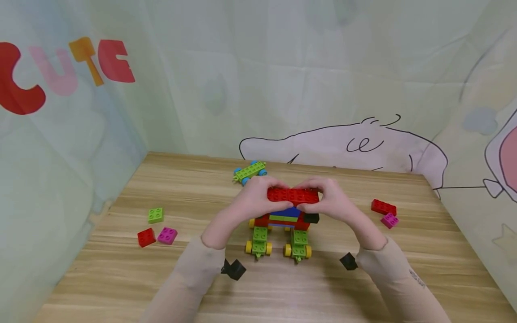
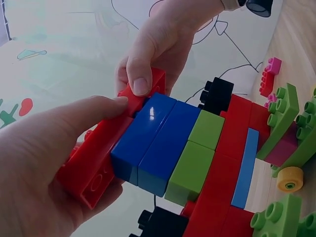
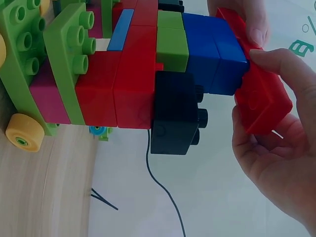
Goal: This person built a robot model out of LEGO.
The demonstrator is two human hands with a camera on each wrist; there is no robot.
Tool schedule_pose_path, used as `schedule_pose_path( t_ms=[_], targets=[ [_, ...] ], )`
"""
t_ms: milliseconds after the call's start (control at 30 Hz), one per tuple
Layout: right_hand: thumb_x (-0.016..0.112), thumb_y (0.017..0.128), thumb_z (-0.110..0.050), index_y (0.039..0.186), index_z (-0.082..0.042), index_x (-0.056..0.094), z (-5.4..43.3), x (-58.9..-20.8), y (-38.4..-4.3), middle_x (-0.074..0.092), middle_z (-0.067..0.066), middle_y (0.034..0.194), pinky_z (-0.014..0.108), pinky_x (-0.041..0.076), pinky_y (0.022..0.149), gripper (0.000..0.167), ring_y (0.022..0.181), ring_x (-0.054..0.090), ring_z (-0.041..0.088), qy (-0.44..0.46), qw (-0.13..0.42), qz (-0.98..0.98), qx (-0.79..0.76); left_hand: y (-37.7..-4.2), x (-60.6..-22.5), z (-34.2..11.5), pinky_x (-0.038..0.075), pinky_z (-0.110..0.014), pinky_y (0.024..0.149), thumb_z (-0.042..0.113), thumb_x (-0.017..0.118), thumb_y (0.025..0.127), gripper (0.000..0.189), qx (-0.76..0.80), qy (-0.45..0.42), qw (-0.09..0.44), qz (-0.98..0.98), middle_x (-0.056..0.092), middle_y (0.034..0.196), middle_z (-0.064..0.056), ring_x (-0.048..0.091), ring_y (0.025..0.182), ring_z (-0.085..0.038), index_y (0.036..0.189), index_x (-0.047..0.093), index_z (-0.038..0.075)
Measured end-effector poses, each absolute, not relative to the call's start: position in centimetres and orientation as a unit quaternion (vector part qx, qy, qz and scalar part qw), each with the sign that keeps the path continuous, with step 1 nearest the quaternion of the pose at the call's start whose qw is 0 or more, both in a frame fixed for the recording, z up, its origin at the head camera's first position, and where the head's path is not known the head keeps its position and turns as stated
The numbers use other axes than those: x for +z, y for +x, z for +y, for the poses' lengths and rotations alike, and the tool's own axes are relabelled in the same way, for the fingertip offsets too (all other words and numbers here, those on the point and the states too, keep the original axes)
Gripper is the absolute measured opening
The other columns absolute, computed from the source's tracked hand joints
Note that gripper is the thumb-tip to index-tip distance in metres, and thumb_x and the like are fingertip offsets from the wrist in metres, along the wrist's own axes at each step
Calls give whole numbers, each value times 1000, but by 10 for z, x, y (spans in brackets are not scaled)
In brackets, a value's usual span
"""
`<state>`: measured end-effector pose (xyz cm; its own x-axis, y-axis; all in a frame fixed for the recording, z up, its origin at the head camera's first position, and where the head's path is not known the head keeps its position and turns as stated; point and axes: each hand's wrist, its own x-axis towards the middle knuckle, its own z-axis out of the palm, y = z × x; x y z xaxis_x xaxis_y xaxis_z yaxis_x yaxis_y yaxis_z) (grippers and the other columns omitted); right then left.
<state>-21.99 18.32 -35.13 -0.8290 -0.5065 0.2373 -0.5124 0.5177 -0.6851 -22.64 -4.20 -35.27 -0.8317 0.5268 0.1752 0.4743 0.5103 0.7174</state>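
Both hands meet at the top of a toy-brick build in the head view. My left hand (image 1: 258, 197) pinches the left part of a red brick row (image 1: 292, 196), thumb in front and fingers behind. The right part of that row is pinched by my right hand (image 1: 329, 197). In the left wrist view the row looks like two red bricks, tilted over the blue bricks (image 2: 153, 140). Under the blue come lime bricks (image 2: 192, 170), red bricks (image 2: 217, 182) and a light-blue piece (image 2: 245, 168). Black bricks (image 3: 175, 113) jut from the sides. Lime bases (image 1: 260, 240) with yellow wheels stand below.
A lime wheeled base with blue wheels (image 1: 249, 172) sits behind the build. Loose bricks lie at left: lime (image 1: 155, 215), red (image 1: 146, 237) and magenta (image 1: 167, 235). At right are a red brick (image 1: 383, 207) and a magenta one (image 1: 389, 220). A printed cloth backs the table.
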Motion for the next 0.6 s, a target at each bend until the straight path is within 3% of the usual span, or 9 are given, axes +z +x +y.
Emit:
schedule_pose_path(
  t_ms=[300, 600],
  targets=[
    [76, 81, -7, 110, -1, 71, 185, -353, -220, 72, 11, 105, 28, 54, 82, 30, 89, 63, 17, 308, 12, -858, 411, -226, -352, -41, 56, -31, 89, 28, 77, 85, 39, 406, 285, 35, 868, 72, 113, -6, 66, 106, -21, 116, 70, 6],
    [78, 79, -7, 106, -2, 72, 185, -354, -221, 73, 10, 102, 26, 53, 76, 28, 86, 62, 15, 310, 20, -857, 412, -227, -354, -40, 55, -33, 90, 27, 79, 83, 38, 409, 276, 36, 869, 72, 112, -7, 65, 106, -22, 114, 70, 5]
  ],
)
